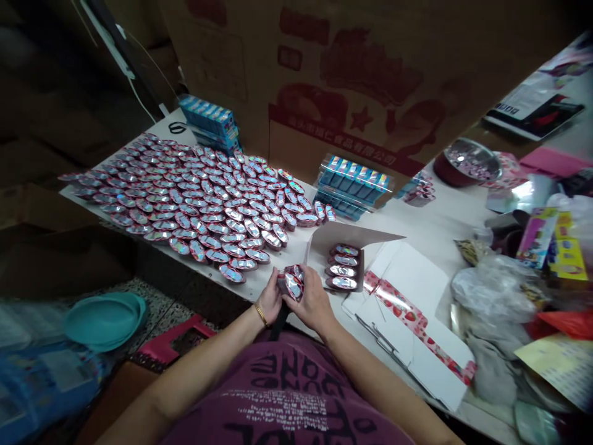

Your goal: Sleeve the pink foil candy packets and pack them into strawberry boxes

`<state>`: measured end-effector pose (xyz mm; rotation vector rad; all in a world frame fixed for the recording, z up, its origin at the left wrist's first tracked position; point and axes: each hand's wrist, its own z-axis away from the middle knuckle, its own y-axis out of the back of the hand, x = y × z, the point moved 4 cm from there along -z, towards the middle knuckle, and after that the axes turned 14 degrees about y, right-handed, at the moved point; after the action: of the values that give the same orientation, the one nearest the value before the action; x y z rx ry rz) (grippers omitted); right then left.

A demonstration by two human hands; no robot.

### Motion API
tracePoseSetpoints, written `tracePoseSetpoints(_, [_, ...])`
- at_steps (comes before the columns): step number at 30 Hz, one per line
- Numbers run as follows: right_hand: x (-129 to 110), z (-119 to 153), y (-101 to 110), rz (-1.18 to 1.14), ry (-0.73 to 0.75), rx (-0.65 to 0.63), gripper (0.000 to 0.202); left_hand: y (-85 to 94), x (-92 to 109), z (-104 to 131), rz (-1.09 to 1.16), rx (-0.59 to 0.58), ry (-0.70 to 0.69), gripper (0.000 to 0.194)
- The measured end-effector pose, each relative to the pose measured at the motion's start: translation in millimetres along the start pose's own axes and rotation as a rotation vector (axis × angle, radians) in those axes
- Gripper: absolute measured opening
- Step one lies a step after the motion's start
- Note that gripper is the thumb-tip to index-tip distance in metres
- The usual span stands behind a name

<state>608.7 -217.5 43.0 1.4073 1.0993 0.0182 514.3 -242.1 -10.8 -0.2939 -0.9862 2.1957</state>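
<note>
Near the table's front edge, my left hand (270,298) and my right hand (315,298) are closed around a few oval foil packs (293,285) with red edges. Just right of them stands an open box (319,246) with its lid flap raised, holding a column of several similar packs (343,270). To the left, many more oval packs (213,210) lie in rows across the white table (296,250). Flattened white box blanks with a strawberry print (417,327) lie to the right of the open box.
A large cardboard carton (296,74) stands behind the table. Blue display packs (354,185) and another blue stack (208,123) stand against it. At right are a metal bowl (466,162) and plastic bags (486,287). A teal basin (104,321) is at lower left.
</note>
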Motion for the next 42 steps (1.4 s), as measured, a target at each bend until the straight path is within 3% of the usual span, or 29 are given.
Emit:
tracePoseSetpoints(4, [34,-6,31,0.058,0.09,-0.011,0.07,-7.9,0,-6,-0.076,0.031,0.047,0.056])
tracePoseSetpoints(8, [95,-24,61,0.2,0.126,-0.09,0.075,12.6,11,-3,-0.118,0.237,0.003,0.045])
tracePoseSetpoints(11, [132,-43,56,0.219,0.151,-0.243,0.074,37.2,17,8,-0.139,0.355,-0.035,0.035])
tracePoseSetpoints(15, [152,-61,32,0.231,0.182,-0.363,0.073,66.3,21,29,-0.127,0.451,-0.063,0.027])
tracePoseSetpoints(19, [156,-72,18,0.26,0.202,-0.422,0.077,88.2,26,45,-0.103,0.511,-0.099,0.025])
tracePoseSetpoints(24, [166,-74,5,0.292,0.209,-0.455,0.076,100.9,27,51,-0.1,0.557,-0.096,0.021])
tracePoseSetpoints(28, [164,-57,2,0.438,0.112,-0.285,0.071,107.9,28,55,-0.124,0.606,-0.107,0.022])
tracePoseSetpoints(31, [136,-49,-2,0.463,0.09,-0.137,0.061,122.3,36,62,-0.1,0.696,-0.159,0.025])
tracePoseSetpoints(35, [86,-80,-40,0.323,0.175,-0.177,0.049,145.3,54,76,-0.008,0.862,-0.26,0.026])
tracePoseSetpoints(40, [75,-144,-110,0.244,-0.222,-0.224,0.081,150.2,68,85,0.008,0.782,-0.309,0.024])
tracePoseSetpoints(42, [76,-157,-126,0.24,-0.28,-0.232,0.083,152.0,67,89,0.013,0.765,-0.302,0.021])
